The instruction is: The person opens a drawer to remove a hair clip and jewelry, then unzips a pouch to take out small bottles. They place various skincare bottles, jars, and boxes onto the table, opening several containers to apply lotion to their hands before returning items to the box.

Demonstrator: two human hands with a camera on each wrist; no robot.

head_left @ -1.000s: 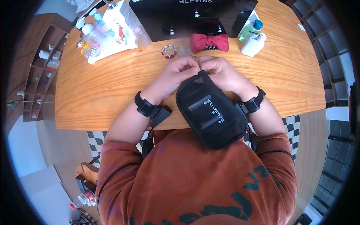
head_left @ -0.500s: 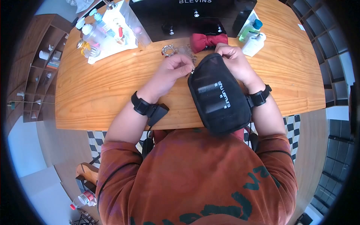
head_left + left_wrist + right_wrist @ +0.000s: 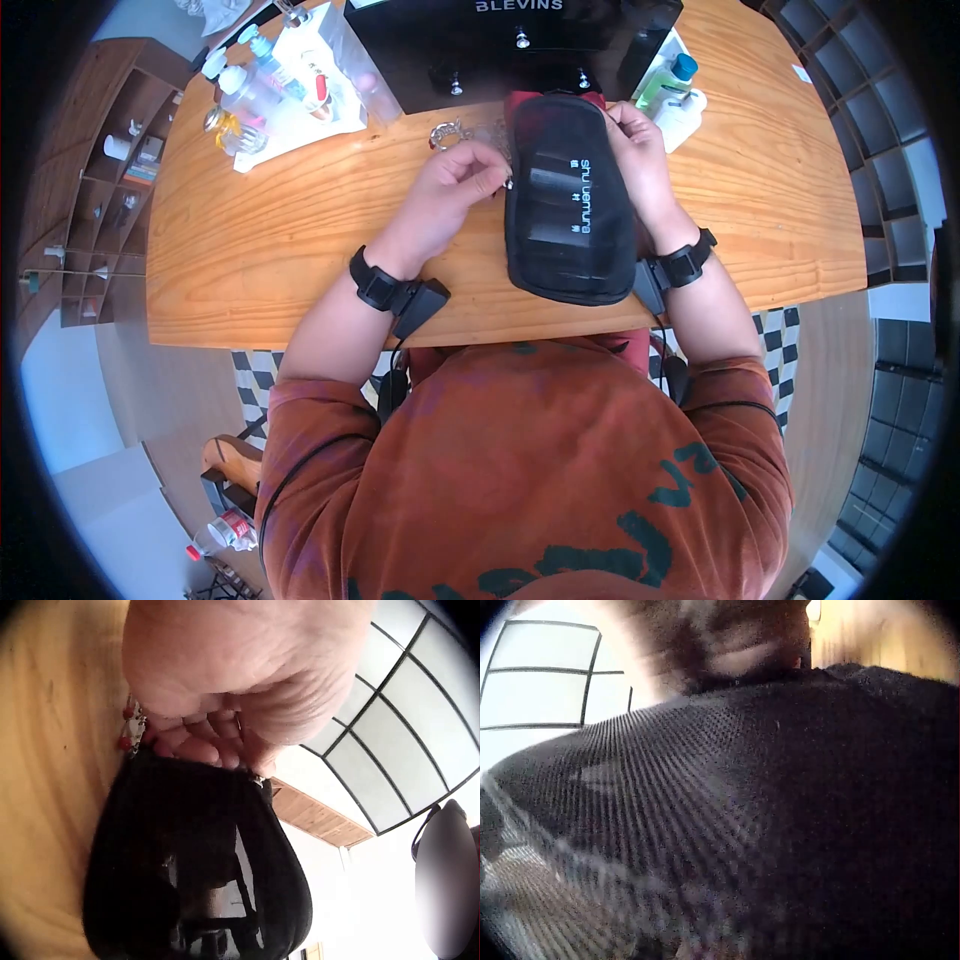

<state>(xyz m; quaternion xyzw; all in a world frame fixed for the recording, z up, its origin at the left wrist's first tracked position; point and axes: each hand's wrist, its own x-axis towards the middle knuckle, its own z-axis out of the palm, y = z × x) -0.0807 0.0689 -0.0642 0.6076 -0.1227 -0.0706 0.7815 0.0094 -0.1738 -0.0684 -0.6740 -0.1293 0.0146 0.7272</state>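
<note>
A black mesh cosmetic bag [image 3: 560, 255] with white "shu uemura" lettering is held up over the table, long side pointing away from the body. At its left edge my left hand [image 3: 450, 195] pinches the small silver zipper pull [image 3: 509, 183] between thumb and forefinger. In the left wrist view that zipper pull [image 3: 259, 781] shows at the bag's corner, under the thumb. My right hand [image 3: 642, 165] grips the upper right edge of the bag, its fingertips partly hidden behind it. Dark mesh of the bag [image 3: 705, 772] fills most of the right wrist view.
Behind the bag a red bow [image 3: 520, 99] is mostly covered. A beaded bracelet [image 3: 447, 133] lies left of it. A black drawer box [image 3: 520, 65] stands at the back. Bottles [image 3: 245, 90] crowd a white tray at left; a white bottle [image 3: 680, 118] and a green one [image 3: 672, 82] stand at right.
The bag has swung up and away from the body, from tilted to nearly straight. The hands have moved apart, the right one outward along the bag's edge; the left keeps the zipper pull.
</note>
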